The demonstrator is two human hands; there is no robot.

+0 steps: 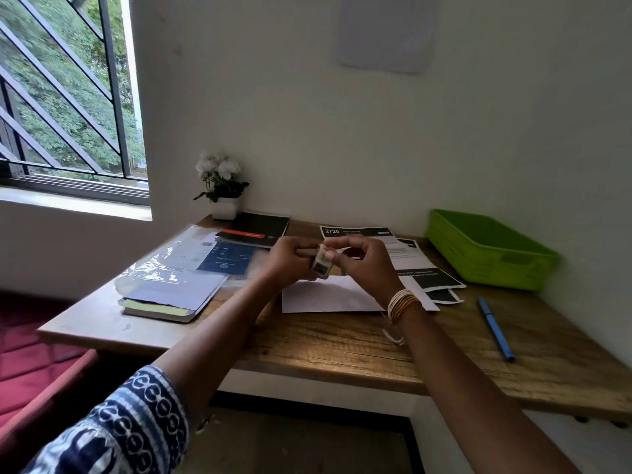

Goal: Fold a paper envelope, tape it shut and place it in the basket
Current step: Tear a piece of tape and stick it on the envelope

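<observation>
Both hands meet above the bench [342,340] — left hand [290,260] gripping a small tape roll [321,263], right hand [367,265] pinching at its edge. The white envelope [328,295] lies directly beneath them, long axis left-to-right; the green basket [489,249] sits far right, nearer the right hand.

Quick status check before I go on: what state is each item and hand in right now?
tape roll: held up above the envelope, between both hands
left hand: grips the tape roll
right hand: pinches at the tape roll
envelope: flat on the desk, under the hands
green basket: upright; no envelope visible inside
blue pen: lying on the desk, untouched
</observation>
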